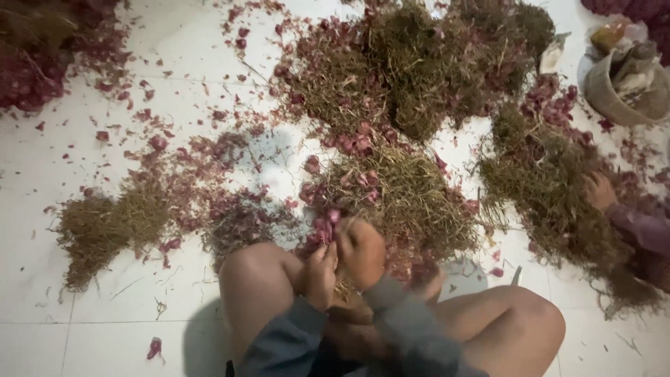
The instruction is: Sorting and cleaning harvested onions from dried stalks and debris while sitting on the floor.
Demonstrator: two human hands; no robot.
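Note:
I sit on a white tiled floor (105,328) with my bare knees up. My left hand (319,274) pinches a small bunch of red shallots (322,227) by their stems, just above my left knee. My right hand (361,250) is curled in a fist against the same bunch, beside the left hand; whether it holds a tool is hidden. Directly in front lies a big heap of shallots with dry brown-green tops (398,188), and a larger heap (412,63) lies behind it.
A pile of cut dry tops (105,223) and purple skins (237,216) lies at the left. Another person's hand (600,190) and purple sleeve work in a heap (551,188) at the right. A round basket (618,87) stands far right.

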